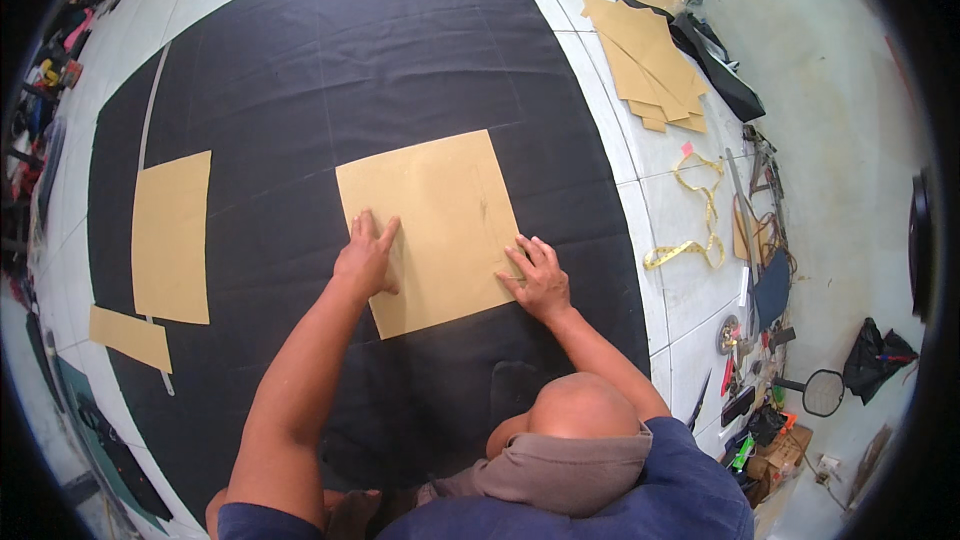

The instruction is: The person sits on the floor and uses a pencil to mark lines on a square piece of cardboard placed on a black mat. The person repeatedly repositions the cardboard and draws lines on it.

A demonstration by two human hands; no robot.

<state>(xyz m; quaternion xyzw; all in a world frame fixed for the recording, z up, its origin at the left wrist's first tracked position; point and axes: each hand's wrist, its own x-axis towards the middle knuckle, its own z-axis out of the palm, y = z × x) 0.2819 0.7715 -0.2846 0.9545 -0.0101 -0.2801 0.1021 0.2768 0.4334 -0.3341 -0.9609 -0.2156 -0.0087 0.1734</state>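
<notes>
A tan cardboard pattern piece (pixel 430 190), nearly square, lies flat on a wide sheet of black cloth (pixel 400 60) spread over the floor. My left hand (pixel 370 258) rests on its left part with the fingers spread and the fingertips pressing down. At its lower right edge, my right hand (pixel 538 278) lies with fingers apart, partly on the board and partly on the cloth. A thin pale line shows by the right thumb; I cannot tell what it is. Faint chalk-like lines run across the cloth.
To the left, a tall tan board (pixel 172 240) and a small one (pixel 130 338) lie over a long metal ruler (pixel 152 120). On the right are stacked tan boards (pixel 650 65), a yellow measuring tape (pixel 712 210) and assorted tools along the wall. My bent knee (pixel 590 405) is close in front.
</notes>
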